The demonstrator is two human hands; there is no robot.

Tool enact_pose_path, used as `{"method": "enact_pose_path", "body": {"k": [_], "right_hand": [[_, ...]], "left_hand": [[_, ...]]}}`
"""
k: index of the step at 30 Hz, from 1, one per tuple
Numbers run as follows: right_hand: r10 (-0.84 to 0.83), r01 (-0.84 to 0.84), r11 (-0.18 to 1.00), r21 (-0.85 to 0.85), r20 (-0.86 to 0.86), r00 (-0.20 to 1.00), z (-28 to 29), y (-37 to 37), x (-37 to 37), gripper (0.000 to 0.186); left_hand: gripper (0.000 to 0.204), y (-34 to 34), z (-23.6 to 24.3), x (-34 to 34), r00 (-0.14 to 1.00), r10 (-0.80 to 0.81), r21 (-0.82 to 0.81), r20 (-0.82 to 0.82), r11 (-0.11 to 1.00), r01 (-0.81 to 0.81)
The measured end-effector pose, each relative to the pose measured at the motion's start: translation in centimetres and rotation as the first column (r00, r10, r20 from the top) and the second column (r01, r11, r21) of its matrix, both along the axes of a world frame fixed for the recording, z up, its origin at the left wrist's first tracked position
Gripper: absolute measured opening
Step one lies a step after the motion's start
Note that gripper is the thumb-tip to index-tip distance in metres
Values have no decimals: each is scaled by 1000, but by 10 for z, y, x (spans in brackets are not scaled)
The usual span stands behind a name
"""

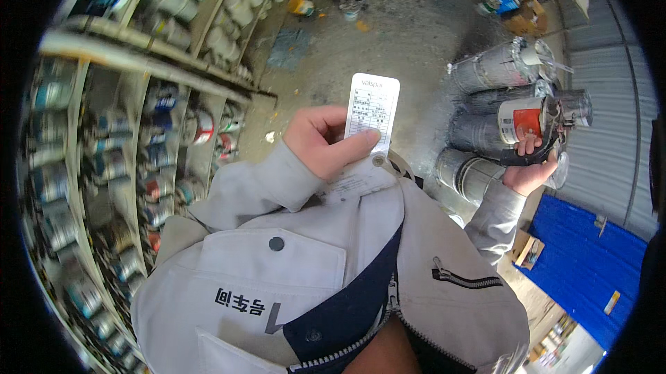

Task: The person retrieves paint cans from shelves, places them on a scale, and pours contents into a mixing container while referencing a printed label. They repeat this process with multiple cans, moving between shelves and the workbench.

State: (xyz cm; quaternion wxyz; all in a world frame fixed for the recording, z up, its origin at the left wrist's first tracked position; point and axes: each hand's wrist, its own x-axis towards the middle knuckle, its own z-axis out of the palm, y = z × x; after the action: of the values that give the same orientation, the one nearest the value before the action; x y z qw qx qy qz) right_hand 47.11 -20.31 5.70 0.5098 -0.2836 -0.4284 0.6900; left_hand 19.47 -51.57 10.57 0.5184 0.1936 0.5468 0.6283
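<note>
Taking the white card (372, 114) as landmark: the left hand (326, 142) sits at its lower left, fingers pinching its bottom end, its long axis pointing up and away from the chest. Well to the card's right, the right hand (531, 169) grips a can (534, 121) by its dark handle.

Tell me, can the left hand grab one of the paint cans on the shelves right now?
Probably not yet. The left hand is busy pinching a white card in front of the chest, so its grip is full. The shelf cans sit off to its left with nothing between, but the card must go first.
</note>
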Motion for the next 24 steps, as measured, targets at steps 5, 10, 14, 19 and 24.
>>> {"method": "enact_pose_path", "body": {"k": [5, 10, 14, 19, 24], "right_hand": [[-230, 229, 973, 16, 43, 972, 0, 20, -24, 34], [-390, 392, 920, 23, 156, 907, -14, 46, -33, 44], [-434, 444, 895, -32, 162, 886, -42, 104, -36, 63], [-376, 470, 880, -66, 508, 775, -100, 200, -43, 49], [-334, 352, 918, 181, 833, 442, -151, 336, -70, 46]], "left_hand": [[23, 73, -5, -78, 984, -171, 15, -52, 985, 172], [23, 149, -26, -122, 939, -345, -17, 18, 938, 345], [23, 247, -36, -145, 900, -436, -29, 9, 899, 436], [24, 382, -40, -165, 846, -530, -78, -51, 847, 526], [21, 515, 0, -179, 827, -545, -92, -138, 839, 537]]}}
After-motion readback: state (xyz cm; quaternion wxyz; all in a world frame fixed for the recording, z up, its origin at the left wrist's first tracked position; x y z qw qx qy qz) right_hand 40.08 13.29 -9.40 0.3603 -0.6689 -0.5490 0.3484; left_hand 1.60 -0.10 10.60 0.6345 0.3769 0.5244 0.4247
